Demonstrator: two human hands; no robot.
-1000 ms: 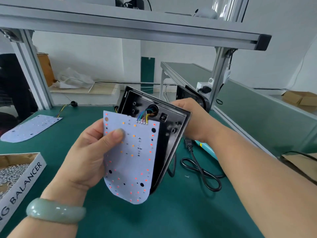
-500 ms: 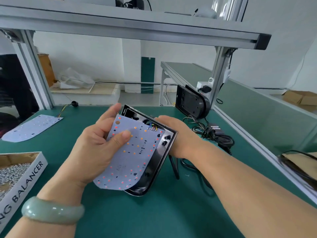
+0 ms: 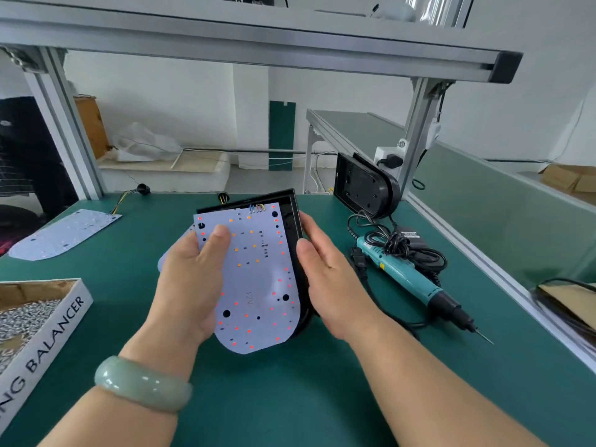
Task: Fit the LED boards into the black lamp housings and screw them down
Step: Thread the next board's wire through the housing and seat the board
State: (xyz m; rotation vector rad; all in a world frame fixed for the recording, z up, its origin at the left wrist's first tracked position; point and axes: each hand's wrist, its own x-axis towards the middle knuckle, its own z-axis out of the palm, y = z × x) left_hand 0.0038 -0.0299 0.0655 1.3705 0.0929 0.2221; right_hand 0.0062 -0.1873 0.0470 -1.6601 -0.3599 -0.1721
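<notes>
Your left hand point(image 3: 190, 279) pinches the white LED board point(image 3: 258, 279); your thumb presses on its top face and your fingers are tucked under it. The board lies on the open face of the black lamp housing point(image 3: 292, 217), with its round end sticking out past the housing toward you (it looks a bit crooked in there). Thin coloured wires join the board's far edge. Your right hand point(image 3: 332, 285) grips the housing's right side; the thumb sits on the rim and the fingers curl below. Both are held just above the green table point(image 3: 290, 398). A blue screwdriver point(image 3: 412, 279) lies on the table to your right, beside a tangled black cord; a second black housing point(image 3: 364, 185) stands behind it. On the left lie another LED board point(image 3: 64, 233) and a box of screws point(image 3: 29, 317).
</notes>
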